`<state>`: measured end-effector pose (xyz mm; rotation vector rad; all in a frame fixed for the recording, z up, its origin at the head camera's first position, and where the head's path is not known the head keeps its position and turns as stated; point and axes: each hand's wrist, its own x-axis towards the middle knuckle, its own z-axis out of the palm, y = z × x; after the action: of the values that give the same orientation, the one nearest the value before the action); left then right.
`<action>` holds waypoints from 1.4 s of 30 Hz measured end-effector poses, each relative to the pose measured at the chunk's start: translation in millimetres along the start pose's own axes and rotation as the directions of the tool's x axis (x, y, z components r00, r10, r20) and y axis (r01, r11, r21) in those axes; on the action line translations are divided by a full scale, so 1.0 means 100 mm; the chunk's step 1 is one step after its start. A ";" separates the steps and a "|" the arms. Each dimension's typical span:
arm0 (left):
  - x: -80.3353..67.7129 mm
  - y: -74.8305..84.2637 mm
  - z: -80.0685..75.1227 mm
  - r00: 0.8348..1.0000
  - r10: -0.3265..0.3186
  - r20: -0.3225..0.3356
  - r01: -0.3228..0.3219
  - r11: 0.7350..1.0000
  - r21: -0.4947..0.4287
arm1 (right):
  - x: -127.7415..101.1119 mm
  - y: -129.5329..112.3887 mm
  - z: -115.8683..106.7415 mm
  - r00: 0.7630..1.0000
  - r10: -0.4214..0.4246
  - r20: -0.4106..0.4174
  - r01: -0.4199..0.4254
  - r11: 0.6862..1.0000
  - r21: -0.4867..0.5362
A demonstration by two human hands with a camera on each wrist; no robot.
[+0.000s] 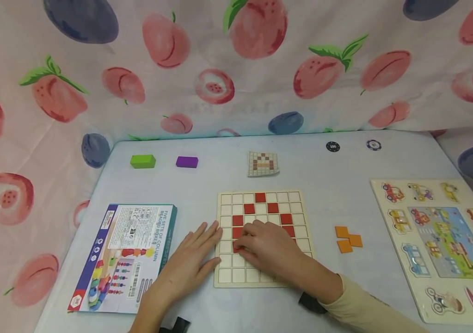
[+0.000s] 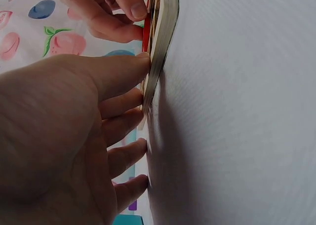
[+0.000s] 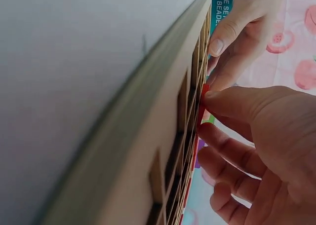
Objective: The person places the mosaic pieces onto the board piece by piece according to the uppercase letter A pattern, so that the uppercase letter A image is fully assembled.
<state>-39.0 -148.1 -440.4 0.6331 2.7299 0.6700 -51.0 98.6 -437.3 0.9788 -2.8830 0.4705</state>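
A wooden grid board [image 1: 225, 276] lies flat on the table, with several red square tiles [image 1: 259, 197] set in an arch of its cells. My right hand [image 1: 267, 245] reaches over the board's middle and hides some cells. Its thumb and a finger pinch a red tile [image 3: 204, 93] at the left side of the grid, seen in the right wrist view. My left hand [image 1: 194, 252] rests with spread, fairly straight fingers against the board's left edge. Behind the board is a small pattern card [image 1: 263, 163] with a similar arch and an orange bar.
Three orange tiles [image 1: 343, 245] lie right of the board. A boxed toy set [image 1: 136, 236] is at left, and a vehicle puzzle [image 1: 394, 217] at right. Green [image 1: 142, 161] and purple blocks [image 1: 187, 162] and two round chips [image 1: 333, 146] stand along the back.
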 end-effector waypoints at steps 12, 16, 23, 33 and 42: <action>0.01 0.02 0.00 1.000 -0.019 -0.002 0.019 1.000 -0.013 | -0.17 0.11 -0.09 0.995 -0.065 0.073 0.060 0.996 0.064; 0.00 0.01 0.01 1.000 -0.016 -0.006 0.016 1.000 -0.006 | -0.37 0.24 -0.19 0.996 -0.087 0.031 0.084 0.992 0.091; 0.00 0.00 0.01 1.000 -0.001 -0.004 0.001 1.000 -0.003 | -0.82 0.63 -0.40 0.990 0.107 -0.092 -0.098 0.990 0.099; 0.01 -0.01 0.00 1.000 0.000 0.007 0.000 1.000 -0.005 | -1.37 1.15 -0.53 0.919 0.365 -0.148 -0.364 0.931 0.033; 0.01 -0.01 0.01 1.000 -0.006 0.011 0.006 1.000 -0.012 | -1.41 1.28 -0.51 0.916 0.345 -0.205 -0.354 0.935 -0.009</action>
<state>-39.7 -148.1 -441.2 0.6238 2.7143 0.6792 -18.2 292.7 -444.0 0.3760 -2.8682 0.4871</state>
